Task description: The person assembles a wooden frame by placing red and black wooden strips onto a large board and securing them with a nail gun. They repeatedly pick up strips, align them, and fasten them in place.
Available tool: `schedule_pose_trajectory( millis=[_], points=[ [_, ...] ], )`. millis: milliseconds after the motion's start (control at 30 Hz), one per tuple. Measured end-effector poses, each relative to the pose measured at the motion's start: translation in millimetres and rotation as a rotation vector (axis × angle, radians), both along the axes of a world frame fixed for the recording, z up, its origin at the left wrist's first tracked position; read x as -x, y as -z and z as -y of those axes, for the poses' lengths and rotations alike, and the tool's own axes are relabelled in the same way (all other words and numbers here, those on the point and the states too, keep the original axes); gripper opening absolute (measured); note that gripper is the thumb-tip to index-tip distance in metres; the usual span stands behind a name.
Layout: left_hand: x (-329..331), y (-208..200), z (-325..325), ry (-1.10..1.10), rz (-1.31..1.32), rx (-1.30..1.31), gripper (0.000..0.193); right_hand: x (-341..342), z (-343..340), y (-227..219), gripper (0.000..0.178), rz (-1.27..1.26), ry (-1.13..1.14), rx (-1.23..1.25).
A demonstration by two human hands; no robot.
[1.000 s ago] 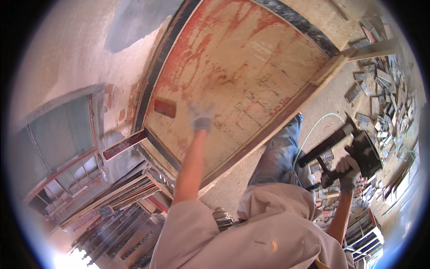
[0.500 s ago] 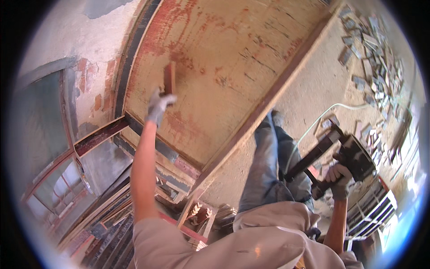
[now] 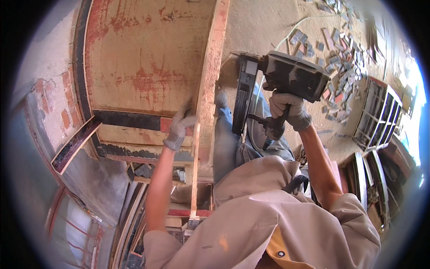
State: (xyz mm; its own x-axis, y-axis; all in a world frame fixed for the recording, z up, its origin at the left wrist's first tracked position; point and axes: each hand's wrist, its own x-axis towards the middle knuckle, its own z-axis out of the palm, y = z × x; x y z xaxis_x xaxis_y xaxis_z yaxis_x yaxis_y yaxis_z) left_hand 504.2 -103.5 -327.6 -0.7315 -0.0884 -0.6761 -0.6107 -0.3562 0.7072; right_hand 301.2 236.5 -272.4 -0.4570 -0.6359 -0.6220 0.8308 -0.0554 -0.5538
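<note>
My right hand [image 3: 289, 107], in a grey knit glove, is wrapped round the handle of a black nail gun [image 3: 295, 74]. The gun hangs over my legs, its long magazine beside the lumber edge. My left hand [image 3: 181, 125], gloved too, is closed at the left side of that timber rail [image 3: 209, 67]. A short dark wood block [image 3: 186, 107], smeared by motion, juts up from its fingers. Under it lies a large plywood panel [image 3: 148, 49] stained with red, framed by dark-edged boards [image 3: 130, 120].
Many wood offcuts [image 3: 342, 67] litter the floor at the right. A pale air hose [image 3: 293, 31] runs across the ground. A metal grille frame [image 3: 378, 114] stands far right. A short board [image 3: 76, 145] sticks out at the left, near the peeling wall [image 3: 42, 67].
My left hand has drawn back from over the panel to the rail, bringing the wood block. The nail gun has come up and left, nearer the rail. My view has turned.
</note>
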Motion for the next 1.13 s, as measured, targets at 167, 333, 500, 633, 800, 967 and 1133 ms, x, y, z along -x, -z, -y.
schedule_pose_trajectory(
  millis=[167, 333, 500, 633, 800, 967, 1133],
  points=[
    [-6.4, 3.7, -12.8, 0.079, 0.013, 0.397, 0.074, -72.3, -7.2, 22.2, 0.04, -0.05, -0.115, 0.035],
    [-15.4, 13.1, -23.1, -0.2, -0.055, 0.179, 0.063, -120.8, 0.9, 43.5, 0.044, -0.22, -0.178, 0.063],
    [-18.3, 14.6, -27.7, -0.356, -0.044, 0.009, 0.064, -140.4, 19.4, 53.5, 0.046, -0.056, -0.1, -0.043],
    [-18.8, 16.5, -26.5, -0.366, -0.083, -0.018, 0.059, -141.8, 26.6, 60.9, 0.043, -0.026, -0.061, -0.012],
    [-20.7, 26.6, -22.4, -0.38, -0.098, -0.1, 0.055, -137.6, 30.3, 64.2, 0.039, 0.078, -0.035, 0.097],
    [-23.3, 34.1, -17.5, -0.429, -0.014, -0.126, 0.053, -134.0, 32.9, 58.4, 0.037, 0.144, -0.011, 0.108],
    [-21.8, 33.9, -18.9, -0.462, -0.006, -0.124, 0.052, -131.8, 32.1, 56.6, 0.037, 0.118, 0.008, 0.117]
  ],
)
